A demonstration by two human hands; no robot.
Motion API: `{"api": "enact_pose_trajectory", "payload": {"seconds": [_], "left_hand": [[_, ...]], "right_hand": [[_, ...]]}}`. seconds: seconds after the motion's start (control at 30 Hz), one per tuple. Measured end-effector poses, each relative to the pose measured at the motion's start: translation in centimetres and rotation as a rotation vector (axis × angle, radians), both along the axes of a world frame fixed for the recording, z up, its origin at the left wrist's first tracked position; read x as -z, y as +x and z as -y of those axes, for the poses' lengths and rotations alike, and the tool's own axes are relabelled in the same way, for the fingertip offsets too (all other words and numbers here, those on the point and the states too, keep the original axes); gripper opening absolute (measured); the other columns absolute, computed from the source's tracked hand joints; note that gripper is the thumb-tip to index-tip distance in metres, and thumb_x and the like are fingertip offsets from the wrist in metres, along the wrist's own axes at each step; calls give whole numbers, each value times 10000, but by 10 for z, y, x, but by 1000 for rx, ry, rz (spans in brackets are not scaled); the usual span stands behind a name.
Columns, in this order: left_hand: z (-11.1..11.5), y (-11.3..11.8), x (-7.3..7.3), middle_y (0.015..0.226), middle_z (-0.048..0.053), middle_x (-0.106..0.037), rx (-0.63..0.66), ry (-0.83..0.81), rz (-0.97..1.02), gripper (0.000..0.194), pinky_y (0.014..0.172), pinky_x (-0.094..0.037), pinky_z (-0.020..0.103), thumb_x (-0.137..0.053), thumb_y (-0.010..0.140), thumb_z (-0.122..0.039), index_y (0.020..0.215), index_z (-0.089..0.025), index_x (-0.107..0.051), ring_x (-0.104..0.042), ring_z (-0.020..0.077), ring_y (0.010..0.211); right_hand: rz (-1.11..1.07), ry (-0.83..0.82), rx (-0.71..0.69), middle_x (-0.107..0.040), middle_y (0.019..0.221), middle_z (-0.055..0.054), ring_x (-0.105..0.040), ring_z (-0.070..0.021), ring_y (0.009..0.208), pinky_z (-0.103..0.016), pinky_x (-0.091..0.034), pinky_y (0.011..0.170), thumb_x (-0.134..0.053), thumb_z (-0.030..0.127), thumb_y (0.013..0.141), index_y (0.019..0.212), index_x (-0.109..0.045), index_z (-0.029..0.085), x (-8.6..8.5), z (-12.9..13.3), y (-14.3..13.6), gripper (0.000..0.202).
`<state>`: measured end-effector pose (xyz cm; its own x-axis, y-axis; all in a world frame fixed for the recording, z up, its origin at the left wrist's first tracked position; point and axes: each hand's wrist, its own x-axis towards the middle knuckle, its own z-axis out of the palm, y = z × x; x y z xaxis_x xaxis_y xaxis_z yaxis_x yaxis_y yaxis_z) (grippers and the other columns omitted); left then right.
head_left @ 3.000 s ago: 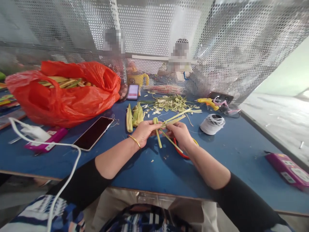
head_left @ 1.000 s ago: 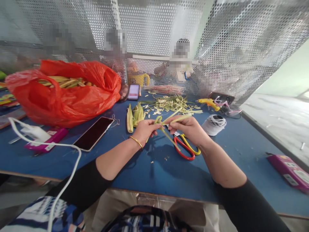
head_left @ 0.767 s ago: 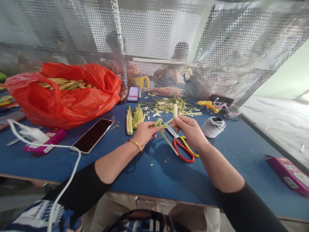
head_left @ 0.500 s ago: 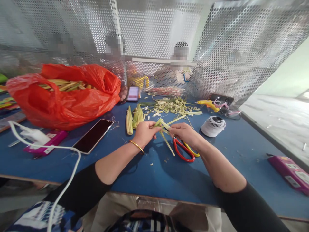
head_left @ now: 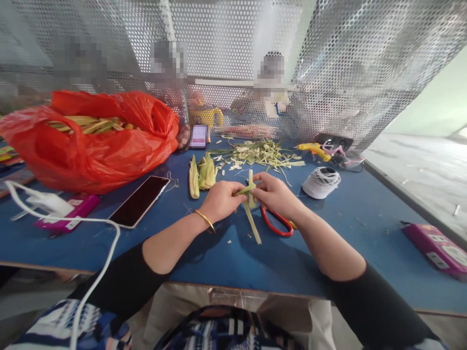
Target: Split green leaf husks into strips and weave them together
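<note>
Between my two hands is a folded, crossed piece of pale green leaf strips (head_left: 251,222), one end hanging down toward the table and another sticking up. My left hand (head_left: 223,198), with a gold bangle at the wrist, pinches its left side. My right hand (head_left: 274,193) is closed on the right side, fingertips close to the left ones. Red-handled scissors (head_left: 277,227) lie under my right hand, their blades mostly hidden. Just beyond my left hand are two pieces of yellow-green husk (head_left: 207,172). A spool of white thread (head_left: 321,183) stands right of my right hand.
Leaf scraps (head_left: 262,153) are heaped at the back. A red plastic bag (head_left: 120,155) of strips fills the left, near a phone (head_left: 140,201) and a white cable (head_left: 118,238). A yellow glue gun (head_left: 314,150) and purple power strip (head_left: 436,248) are right. A perforated screen (head_left: 226,43) stands behind.
The strips have turned in my hands: the end that pointed right now stands upright, and the hanging end is steeper. My right hand has moved slightly left and up.
</note>
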<state>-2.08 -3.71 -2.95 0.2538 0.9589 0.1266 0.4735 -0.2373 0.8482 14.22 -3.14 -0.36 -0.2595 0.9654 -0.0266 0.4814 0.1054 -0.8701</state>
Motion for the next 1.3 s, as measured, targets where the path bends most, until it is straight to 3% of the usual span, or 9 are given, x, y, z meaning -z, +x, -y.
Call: {"api": "enact_pose_trajectory", "payload": {"seconds": [0.1,0.2,0.33,0.47,0.57,0.83,1.0,1.1,1.3], "left_hand": [[0,0,-4,429,-64,-515,77,-122,107,114,471,-362,203,-609,754,-146,726,-154,-720,-483,88,402],[1,1,-5,487,-49,-569,147,-234,180,92,443,-360,197,-615,731,-128,679,-145,-690,-470,71,381],[4,3,-4,615,6,-680,313,-370,172,70,399,-312,188,-633,719,-156,680,-135,-687,-450,50,359],[7,3,-2,657,24,-704,467,-495,185,69,381,-256,178,-671,703,-188,718,-129,-704,-393,27,358],[7,3,-1,638,15,-690,450,-542,236,122,384,-224,171,-711,685,-213,774,-130,-717,-362,23,383],[9,6,-6,657,46,-685,349,-508,221,233,375,-185,202,-708,722,-348,719,-115,-715,-320,22,386],[11,10,-3,424,-53,-461,243,-449,146,204,383,-158,206,-709,713,-307,617,-128,-686,-284,33,366],[9,8,-3,503,-21,-565,171,-440,207,174,382,-181,210,-688,730,-296,688,-129,-715,-308,32,364],[-1,1,-5,611,19,-657,-17,-436,393,184,376,-189,210,-689,736,-311,726,-131,-729,-355,32,365]], "right_hand": [[-185,-182,-100,-477,485,91,-329,-65,352,-224,-222,384,-545,208,727,816,-578,188,-6,1,3,96],[-237,-184,-73,-383,434,102,-256,-39,352,-212,-164,370,-611,302,753,649,-566,176,-6,-1,5,170],[-237,-188,2,-415,417,87,-300,-22,362,-183,-209,383,-664,200,750,528,-507,164,-2,-5,4,274],[-385,-148,234,-427,400,70,-408,-47,319,-170,-285,348,-571,165,862,513,-442,181,-3,-9,2,372],[-486,-141,356,-526,461,35,-543,-78,363,-166,-397,371,-497,156,920,572,-478,171,-6,-10,2,348],[-547,-59,316,-612,544,32,-632,-85,448,-151,-467,438,-496,156,931,656,-487,174,1,-9,-4,276],[-596,104,278,-640,613,39,-643,-81,531,-194,-518,575,-502,228,920,727,-468,200,15,-16,-5,198],[-426,316,235,-664,676,21,-661,-121,619,-271,-529,682,-478,291,924,825,-485,218,17,-20,3,123],[508,796,58,-698,712,-68,-663,-232,785,-389,-429,913,-465,286,917,1026,-578,165,15,-18,15,198]]}}
